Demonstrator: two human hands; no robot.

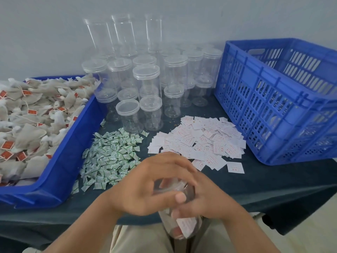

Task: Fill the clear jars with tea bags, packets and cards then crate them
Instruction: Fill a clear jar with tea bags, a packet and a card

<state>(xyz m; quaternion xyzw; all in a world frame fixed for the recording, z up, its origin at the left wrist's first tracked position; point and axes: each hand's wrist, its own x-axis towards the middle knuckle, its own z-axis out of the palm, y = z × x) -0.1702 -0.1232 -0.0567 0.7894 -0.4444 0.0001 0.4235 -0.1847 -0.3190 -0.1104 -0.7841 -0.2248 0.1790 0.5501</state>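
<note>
A clear jar (184, 228) stands low in front of me, over my lap, with a white card and tea bags showing through its wall. My right hand (206, 199) grips the jar's upper side. Curled over the jar's mouth is my left hand (145, 183), gripping the top; the lid is mostly hidden under it. Beige tea bags (27, 125) with red tags fill a blue tray (60, 165) at the left. Green-white packets (111, 154) lie heaped in the middle of the table. White cards (204, 141) with red print lie heaped to their right.
Several clear jars with lids (145, 84) stand at the back centre, some stacked. A blue slotted crate (273, 99) sits at the right with nothing seen inside. A dark cloth (273, 181) covers the table, whose front edge runs just beyond my hands.
</note>
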